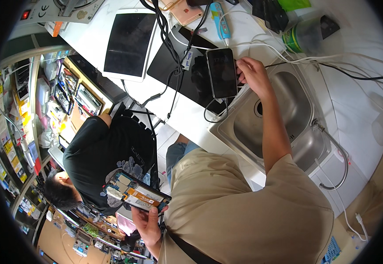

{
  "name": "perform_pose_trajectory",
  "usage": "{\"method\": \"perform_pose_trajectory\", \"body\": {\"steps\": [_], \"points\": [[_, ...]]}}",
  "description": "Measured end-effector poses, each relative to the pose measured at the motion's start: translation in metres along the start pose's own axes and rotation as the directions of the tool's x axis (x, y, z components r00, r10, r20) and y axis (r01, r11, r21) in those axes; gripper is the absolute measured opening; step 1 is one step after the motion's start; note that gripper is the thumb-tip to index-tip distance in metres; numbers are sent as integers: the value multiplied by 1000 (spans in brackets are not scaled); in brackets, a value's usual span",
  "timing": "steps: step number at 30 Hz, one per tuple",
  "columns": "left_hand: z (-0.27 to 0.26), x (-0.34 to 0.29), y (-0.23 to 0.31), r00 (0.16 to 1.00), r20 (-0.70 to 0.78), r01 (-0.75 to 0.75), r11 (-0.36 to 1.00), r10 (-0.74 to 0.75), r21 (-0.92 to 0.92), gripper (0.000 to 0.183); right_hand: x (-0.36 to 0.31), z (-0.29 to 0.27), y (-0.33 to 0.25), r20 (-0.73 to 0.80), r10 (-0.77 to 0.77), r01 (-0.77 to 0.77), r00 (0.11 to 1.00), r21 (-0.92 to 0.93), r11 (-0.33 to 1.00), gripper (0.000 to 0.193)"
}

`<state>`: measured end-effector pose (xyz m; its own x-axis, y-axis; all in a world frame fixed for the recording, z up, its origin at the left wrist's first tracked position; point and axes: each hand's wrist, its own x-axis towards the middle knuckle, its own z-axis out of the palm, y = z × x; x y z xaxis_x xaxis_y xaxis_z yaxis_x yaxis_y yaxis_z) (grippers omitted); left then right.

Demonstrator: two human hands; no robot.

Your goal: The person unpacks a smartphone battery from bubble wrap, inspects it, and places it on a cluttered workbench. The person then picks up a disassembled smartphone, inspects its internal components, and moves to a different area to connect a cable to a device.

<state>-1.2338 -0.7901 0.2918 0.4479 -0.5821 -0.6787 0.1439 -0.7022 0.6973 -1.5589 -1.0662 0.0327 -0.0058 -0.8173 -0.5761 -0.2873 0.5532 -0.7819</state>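
Note:
My left hand grips a smartphone with its back off, thumb on its edge. The battery with an orange flex cable and part of the board show inside it. A whitish piece covers one end. My right hand has curled fingers at the right edge of a black smartphone, whose dark screen shows faint marks. A cable plugs into that phone's lower end. Beneath it lies a dark flat panel on the white table. A white tablet with a black screen lies to the left.
A steel sink with a tap hose adjoins the table at right. Black cables and white cables cross the tabletop. A green-banded clear container stands at the far right. Another person sits at left beside a workbench.

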Motion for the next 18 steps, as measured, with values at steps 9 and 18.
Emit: {"method": "perform_pose_trajectory", "body": {"steps": [9,18], "points": [[-2,-2,-3,999,33,-22,999,21,30,49,0,0,10,-11,-60,60,998,18,998,26],[-10,-2,-17,997,40,-61,998,61,-9,44,-6,-7,20,104,-145,142,984,36,989,22]]}}
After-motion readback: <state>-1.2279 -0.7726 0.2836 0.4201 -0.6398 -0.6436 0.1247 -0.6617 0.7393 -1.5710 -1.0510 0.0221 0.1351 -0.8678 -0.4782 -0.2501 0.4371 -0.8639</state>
